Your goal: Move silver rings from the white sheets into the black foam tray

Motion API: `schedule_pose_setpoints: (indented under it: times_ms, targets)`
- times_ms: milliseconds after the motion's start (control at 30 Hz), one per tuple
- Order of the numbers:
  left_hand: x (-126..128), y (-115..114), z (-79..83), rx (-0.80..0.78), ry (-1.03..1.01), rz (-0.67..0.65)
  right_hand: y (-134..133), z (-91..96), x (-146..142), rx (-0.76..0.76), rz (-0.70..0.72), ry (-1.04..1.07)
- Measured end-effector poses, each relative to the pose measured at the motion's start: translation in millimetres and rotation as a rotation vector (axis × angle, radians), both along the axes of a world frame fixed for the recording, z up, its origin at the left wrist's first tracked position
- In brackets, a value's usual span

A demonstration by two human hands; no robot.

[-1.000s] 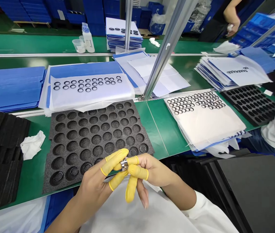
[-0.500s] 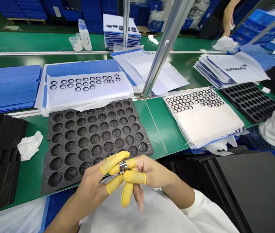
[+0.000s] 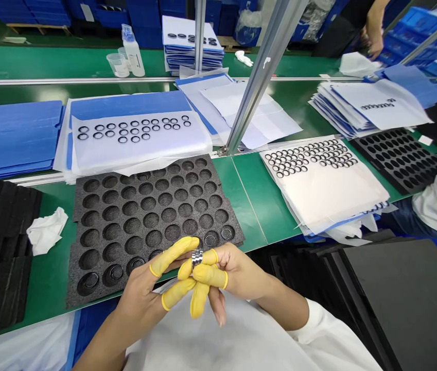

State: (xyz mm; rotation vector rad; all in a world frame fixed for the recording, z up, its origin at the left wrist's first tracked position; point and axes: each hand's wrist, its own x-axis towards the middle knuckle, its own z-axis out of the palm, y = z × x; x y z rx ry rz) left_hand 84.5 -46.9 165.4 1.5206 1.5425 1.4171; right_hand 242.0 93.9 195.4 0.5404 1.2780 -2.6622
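Observation:
My right hand [image 3: 237,270], with yellow finger cots, holds a small stack of shiny metal rings [image 3: 197,257]; one finger runs through them and the thumb lies below. My left hand [image 3: 151,281], also in yellow cots, is at the left of the rings with forefinger and thumb apart, above and below them. Whether a left fingertip touches the rings I cannot tell. Just beyond both hands lies a black foam tray [image 3: 137,206] with rows of round pockets. Dark rings sit in several pockets of its near row, partly hidden by my hands.
Behind the tray, a white sheet [image 3: 98,154] bears rows of black rings. Another ring-covered sheet [image 3: 330,190] lies right of the metal post [image 3: 257,77]. Black foam stacks [image 3: 2,257] and a crumpled tissue [image 3: 46,232] are at left. Co-workers' arms [image 3: 374,31] show at right.
My left forefinger and thumb have drawn back slightly to the left from the rings. The rings stay on my right hand's finger. The co-worker's arm at the back has shifted right.

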Motion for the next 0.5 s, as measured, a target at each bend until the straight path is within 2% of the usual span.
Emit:
schedule_pose_setpoints:
  times_ms: [100, 333, 500]
  targets:
    - [-2.7, -2.4, -1.4, -0.013, -0.019, -0.020, -0.9, 2.0, -0.3, 0.019, 0.007, 0.001]
    - [-4.9, 1.8, -3.9, 0.104, 0.020, -0.030, -1.2, 6.2, -1.9, 0.148, -0.013, 0.050]
    - [-4.8, 1.4, -4.7, 0.108, -0.034, -0.036, -1.2, 8.7, -1.2, 0.183, -0.046, 0.096]
